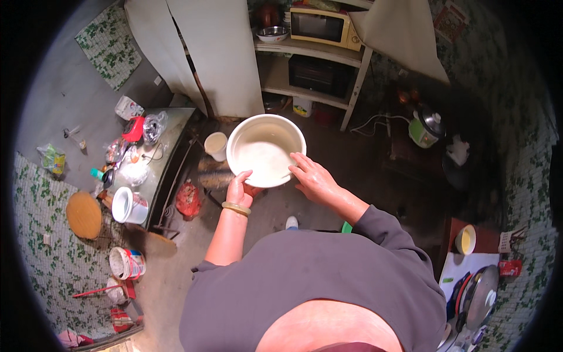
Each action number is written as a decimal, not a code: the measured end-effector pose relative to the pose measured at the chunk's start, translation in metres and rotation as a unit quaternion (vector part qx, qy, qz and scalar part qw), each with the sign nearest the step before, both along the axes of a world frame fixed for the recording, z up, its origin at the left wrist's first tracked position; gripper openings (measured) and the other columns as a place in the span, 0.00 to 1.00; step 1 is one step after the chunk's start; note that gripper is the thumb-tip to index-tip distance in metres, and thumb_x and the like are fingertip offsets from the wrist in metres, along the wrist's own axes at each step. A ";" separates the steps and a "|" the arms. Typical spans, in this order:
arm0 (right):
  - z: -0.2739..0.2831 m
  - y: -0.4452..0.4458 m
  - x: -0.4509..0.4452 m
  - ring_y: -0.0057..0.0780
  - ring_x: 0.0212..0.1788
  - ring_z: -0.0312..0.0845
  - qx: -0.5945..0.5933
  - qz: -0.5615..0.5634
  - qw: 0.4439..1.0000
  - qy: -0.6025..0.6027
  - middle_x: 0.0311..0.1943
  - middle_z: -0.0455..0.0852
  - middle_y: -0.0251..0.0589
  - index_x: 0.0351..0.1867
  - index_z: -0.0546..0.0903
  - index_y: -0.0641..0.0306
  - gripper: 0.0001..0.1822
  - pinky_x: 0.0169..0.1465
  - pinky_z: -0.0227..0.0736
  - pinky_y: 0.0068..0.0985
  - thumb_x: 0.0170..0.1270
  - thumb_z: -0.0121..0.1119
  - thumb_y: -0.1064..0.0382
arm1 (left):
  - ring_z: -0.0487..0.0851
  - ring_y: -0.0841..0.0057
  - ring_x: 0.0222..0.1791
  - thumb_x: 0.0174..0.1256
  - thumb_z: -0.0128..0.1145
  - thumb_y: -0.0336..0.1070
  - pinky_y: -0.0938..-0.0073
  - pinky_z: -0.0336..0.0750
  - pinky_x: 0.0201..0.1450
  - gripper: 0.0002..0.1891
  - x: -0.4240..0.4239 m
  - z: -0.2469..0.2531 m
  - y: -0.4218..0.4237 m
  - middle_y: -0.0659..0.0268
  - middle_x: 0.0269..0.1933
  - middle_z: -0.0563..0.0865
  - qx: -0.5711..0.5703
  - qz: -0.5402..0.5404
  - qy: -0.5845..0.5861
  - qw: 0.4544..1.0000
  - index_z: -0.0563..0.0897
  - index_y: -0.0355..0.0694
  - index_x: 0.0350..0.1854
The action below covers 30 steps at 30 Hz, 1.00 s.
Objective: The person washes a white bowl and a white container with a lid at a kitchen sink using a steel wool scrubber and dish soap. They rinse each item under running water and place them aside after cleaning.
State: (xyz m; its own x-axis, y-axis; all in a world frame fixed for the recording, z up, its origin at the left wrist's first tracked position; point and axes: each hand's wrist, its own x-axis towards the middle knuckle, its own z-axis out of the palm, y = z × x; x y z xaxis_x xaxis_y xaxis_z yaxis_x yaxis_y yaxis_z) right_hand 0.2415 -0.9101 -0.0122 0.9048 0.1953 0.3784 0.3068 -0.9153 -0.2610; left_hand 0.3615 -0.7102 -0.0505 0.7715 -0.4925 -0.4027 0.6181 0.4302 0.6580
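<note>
A wide white basin, pale inside, is held out in front of my body above the floor. My left hand, with a pale bangle at the wrist, grips its near left rim, thumb over the edge and fingers beneath. At the right rim my right hand rests with its fingertips on or against the edge; its fingers are extended, and the skin looks wet. Just left of the basin, a white tub with pale contents stands on a small worn stool.
On the left, a glass-topped table holds bags and a white bucket. A red plastic bag lies beside it. Shelves with a yellow microwave stand ahead. A rice cooker is at right, a bowl nearer.
</note>
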 end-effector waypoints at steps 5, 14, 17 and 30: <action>0.005 -0.049 0.084 0.49 0.61 0.61 -0.020 -0.018 1.000 -0.001 0.58 0.66 0.57 0.47 0.72 0.68 0.28 0.55 0.66 0.37 0.39 0.66 0.69 | 0.82 0.67 0.44 0.58 0.53 0.34 0.68 0.82 0.36 0.17 0.092 0.005 -0.059 0.58 0.46 0.81 -0.004 -0.035 -0.018 0.999 0.73 0.36 0.50; -0.004 -0.113 0.205 0.48 0.62 0.61 -0.013 -0.001 1.000 -0.004 0.58 0.67 0.55 0.47 0.73 0.65 0.26 0.57 0.66 0.37 0.42 0.66 0.69 | 0.82 0.69 0.41 0.57 0.55 0.35 0.67 0.80 0.38 0.17 0.197 0.011 -0.122 0.59 0.43 0.82 0.010 -0.004 -0.015 1.000 0.74 0.35 0.49; -0.009 -0.135 0.242 0.48 0.62 0.61 -0.010 0.041 0.999 0.017 0.57 0.67 0.55 0.47 0.73 0.65 0.26 0.56 0.66 0.37 0.42 0.65 0.68 | 0.82 0.68 0.42 0.57 0.55 0.35 0.67 0.80 0.38 0.18 0.226 -0.003 -0.138 0.58 0.44 0.82 0.018 0.013 -0.011 1.000 0.73 0.35 0.50; -0.022 -0.269 0.407 0.39 0.38 0.74 -0.006 0.165 0.984 -0.066 0.30 0.76 0.41 0.26 0.74 0.63 0.05 0.37 0.71 0.34 0.44 0.54 0.71 | 0.81 0.67 0.45 0.61 0.55 0.43 0.65 0.76 0.43 0.20 0.324 0.025 -0.249 0.60 0.46 0.81 0.034 0.090 -0.034 0.995 0.73 0.39 0.52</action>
State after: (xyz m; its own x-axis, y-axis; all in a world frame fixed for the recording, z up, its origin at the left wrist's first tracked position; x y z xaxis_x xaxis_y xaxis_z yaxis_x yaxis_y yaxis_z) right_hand 0.6483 -1.1796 -0.0341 0.7346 0.4750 0.4846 0.6182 -0.7629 -0.1893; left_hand 0.6855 -0.9588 -0.0251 0.8717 -0.3167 -0.3740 0.4875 0.4832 0.7272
